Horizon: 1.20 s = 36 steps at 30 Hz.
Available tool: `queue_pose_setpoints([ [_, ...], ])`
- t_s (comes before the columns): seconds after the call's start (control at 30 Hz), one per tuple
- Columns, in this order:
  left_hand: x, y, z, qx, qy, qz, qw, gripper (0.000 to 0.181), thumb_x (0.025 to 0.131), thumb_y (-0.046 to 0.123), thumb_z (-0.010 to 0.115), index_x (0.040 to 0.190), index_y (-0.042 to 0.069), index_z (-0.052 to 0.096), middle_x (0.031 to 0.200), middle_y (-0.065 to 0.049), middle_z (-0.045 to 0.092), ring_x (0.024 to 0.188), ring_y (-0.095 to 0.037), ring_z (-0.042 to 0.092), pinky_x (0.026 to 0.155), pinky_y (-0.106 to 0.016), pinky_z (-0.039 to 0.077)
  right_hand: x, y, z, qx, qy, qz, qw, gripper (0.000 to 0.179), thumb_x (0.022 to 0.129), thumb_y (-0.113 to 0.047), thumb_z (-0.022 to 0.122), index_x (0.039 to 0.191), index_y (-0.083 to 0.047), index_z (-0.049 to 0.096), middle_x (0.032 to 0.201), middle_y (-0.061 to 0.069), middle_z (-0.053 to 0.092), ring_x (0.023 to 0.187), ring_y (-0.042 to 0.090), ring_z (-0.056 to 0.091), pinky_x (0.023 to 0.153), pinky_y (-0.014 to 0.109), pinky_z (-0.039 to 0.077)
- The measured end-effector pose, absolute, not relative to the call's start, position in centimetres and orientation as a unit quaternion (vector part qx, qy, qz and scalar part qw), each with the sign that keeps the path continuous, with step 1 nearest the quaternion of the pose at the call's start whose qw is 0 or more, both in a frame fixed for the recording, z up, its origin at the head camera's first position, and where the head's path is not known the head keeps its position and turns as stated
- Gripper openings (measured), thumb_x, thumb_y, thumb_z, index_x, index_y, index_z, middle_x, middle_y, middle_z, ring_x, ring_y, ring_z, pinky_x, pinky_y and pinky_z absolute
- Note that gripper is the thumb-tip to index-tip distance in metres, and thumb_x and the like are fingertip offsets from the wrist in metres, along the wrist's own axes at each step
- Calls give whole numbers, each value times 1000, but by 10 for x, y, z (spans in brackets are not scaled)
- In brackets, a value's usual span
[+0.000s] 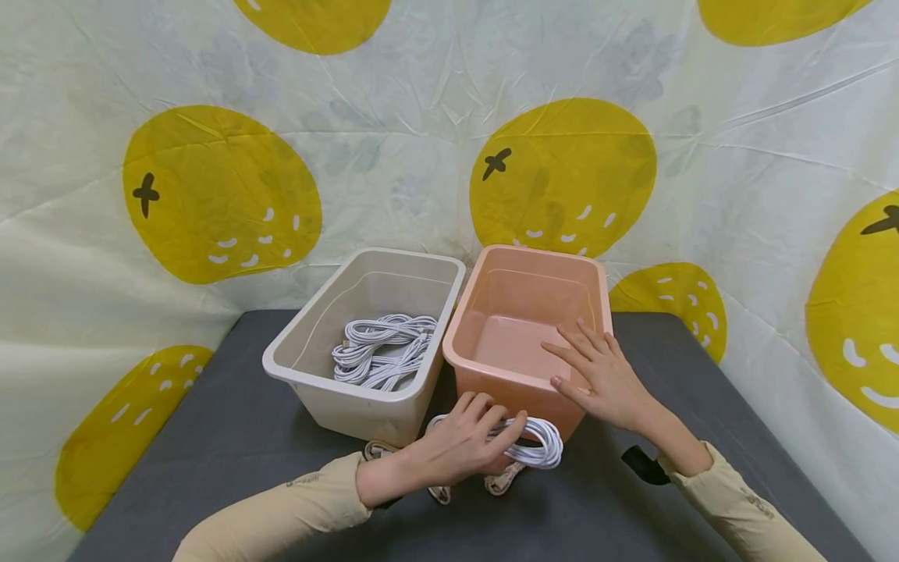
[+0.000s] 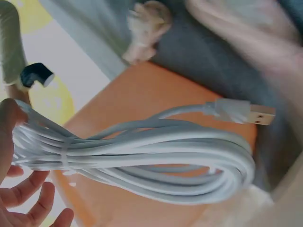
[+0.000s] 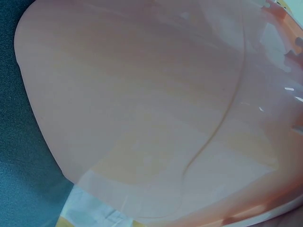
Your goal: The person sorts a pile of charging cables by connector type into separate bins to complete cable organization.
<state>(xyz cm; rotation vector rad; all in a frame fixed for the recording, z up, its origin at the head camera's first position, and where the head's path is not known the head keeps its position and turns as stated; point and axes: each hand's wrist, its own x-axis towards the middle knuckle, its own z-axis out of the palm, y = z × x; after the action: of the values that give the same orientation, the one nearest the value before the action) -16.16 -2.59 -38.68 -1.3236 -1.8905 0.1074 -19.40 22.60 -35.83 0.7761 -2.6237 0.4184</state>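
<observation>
My left hand [image 1: 460,446] grips a coiled white USB cable [image 1: 542,445] in front of the pink bin [image 1: 492,376]. In the left wrist view the bundle is cinched by a thin tie, and its metal USB plug [image 2: 261,115] sticks out from the coil. Fingers spread, my right hand [image 1: 605,381] hovers over the near right corner of the pink bin, holding nothing. The bin's bare inner wall fills most of the right wrist view. Several white cables [image 1: 382,351] lie coiled in the beige bin [image 1: 337,384] to the left.
Tan bundled cables [image 1: 500,479] lie on the dark tabletop [image 1: 204,460] beneath and beside my left hand, partly hidden by it. The two bins stand side by side near the back edge. A patterned cloth [image 1: 393,179] hangs behind the table.
</observation>
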Motion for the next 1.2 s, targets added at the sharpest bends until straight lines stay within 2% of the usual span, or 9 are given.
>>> queue_pose_setpoints([
  [0.27, -153, -22, -377, -542, -731, 53, 411, 45, 83, 45, 51, 116, 14, 51, 88, 1, 54, 79, -17, 48, 70, -30, 39, -194, 226, -359, 276, -931, 145, 191, 49, 81, -36, 57, 127, -21, 48, 139, 15, 37, 135, 35, 19, 98, 65, 14],
  [0.63, -146, -38, -354, -537, -731, 95, 409, 48, 80, 46, 52, 119, 18, 50, 88, 0, 52, 78, -18, 48, 70, -33, 41, -194, 227, -358, 276, -931, 152, 185, 50, 81, -36, 57, 128, -21, 48, 140, 15, 37, 136, 34, 17, 98, 65, 12],
  [0.93, -142, -59, -328, -533, -750, 91, 381, 50, 78, 43, 56, 120, 17, 49, 89, 0, 52, 80, -20, 46, 72, -36, 39, -194, 226, -356, 279, -931, 153, 181, 50, 82, -37, 57, 128, -22, 48, 140, 14, 36, 136, 33, 17, 98, 65, 12],
  [1.2, -140, -77, -303, -506, -755, 94, 407, 51, 78, 39, 56, 122, 15, 47, 92, -2, 52, 80, -21, 46, 71, -37, 40, -194, 228, -357, 283, -929, 155, 182, 49, 82, -36, 56, 128, -22, 47, 141, 14, 35, 136, 33, 16, 98, 65, 12],
])
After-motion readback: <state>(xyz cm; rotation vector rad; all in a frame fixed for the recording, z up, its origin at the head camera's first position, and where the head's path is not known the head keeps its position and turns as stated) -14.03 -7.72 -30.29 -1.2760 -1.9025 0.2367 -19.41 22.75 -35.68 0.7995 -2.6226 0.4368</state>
